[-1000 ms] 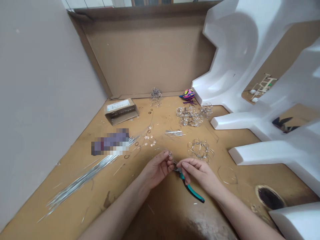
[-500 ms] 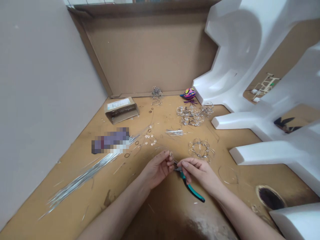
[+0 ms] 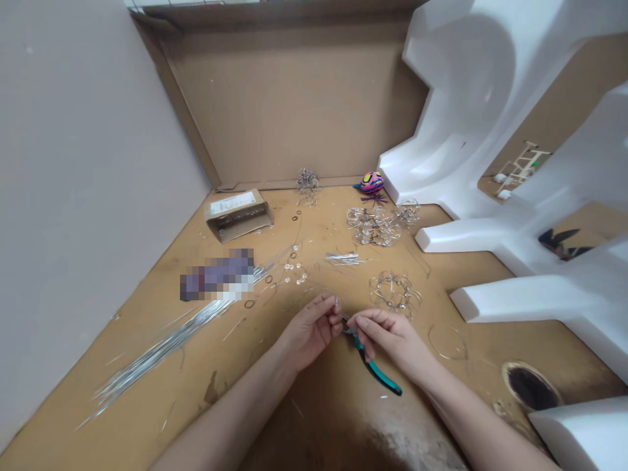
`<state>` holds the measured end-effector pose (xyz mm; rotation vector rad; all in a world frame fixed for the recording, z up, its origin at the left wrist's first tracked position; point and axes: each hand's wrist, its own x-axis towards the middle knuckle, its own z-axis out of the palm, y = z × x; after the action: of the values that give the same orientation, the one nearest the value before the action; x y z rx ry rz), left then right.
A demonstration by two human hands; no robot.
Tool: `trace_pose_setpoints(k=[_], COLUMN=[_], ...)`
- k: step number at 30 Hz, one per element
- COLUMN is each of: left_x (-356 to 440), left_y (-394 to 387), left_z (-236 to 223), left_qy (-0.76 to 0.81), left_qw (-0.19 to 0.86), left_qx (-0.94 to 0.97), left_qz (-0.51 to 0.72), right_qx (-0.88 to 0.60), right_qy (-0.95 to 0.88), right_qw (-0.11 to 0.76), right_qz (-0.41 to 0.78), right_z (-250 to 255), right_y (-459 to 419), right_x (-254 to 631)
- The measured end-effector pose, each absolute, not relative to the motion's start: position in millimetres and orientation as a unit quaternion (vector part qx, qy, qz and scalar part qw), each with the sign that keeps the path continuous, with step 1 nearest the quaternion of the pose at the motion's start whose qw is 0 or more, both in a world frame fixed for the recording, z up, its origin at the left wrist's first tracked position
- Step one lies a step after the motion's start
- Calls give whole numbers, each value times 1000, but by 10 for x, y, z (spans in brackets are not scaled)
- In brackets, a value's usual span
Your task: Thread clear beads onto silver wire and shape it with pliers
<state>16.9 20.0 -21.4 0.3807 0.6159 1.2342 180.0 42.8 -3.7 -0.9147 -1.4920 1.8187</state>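
Note:
My left hand (image 3: pixel 310 332) pinches a small piece of wire with a clear bead (image 3: pixel 336 303) between thumb and fingers. My right hand (image 3: pixel 386 338) grips a pair of teal-handled pliers (image 3: pixel 373 370), whose metal jaws (image 3: pixel 349 329) point toward the left fingertips. The handles stick out below my right palm. My fingers hide most of the small piece, so its shape is hard to make out.
A wire-and-bead ring (image 3: pixel 395 292) lies just beyond my right hand. Further back are bead clusters (image 3: pixel 373 226), loose straight wires (image 3: pixel 167 347), a small cardboard box (image 3: pixel 238 216), a pixelated object (image 3: pixel 216 275) and white foam packing (image 3: pixel 490 222) along the right.
The view has tilted slightly, and the hands have shifted only a little. The left hand still pinches the small piece, and the right hand still holds the pliers.

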Motion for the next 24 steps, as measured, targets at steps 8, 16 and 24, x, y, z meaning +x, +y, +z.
trace_pose_setpoints(k=[8,16,24], left_x=[189,271,299], left_y=[195,155,113], left_z=[-169,-193,-220], left_qy=[334,374,426], left_qw=[693,686,595], left_qx=[228,281,393], left_qz=[596,557,557], right_qx=[-349,-335,-307], right_qy=[-555,-551,-531], right_qw=[315,351,375], right_qz=[686,679,695], right_z=[-49,-37,-70], right_y=[423,406,420], right_x=[1802,1776,1751])
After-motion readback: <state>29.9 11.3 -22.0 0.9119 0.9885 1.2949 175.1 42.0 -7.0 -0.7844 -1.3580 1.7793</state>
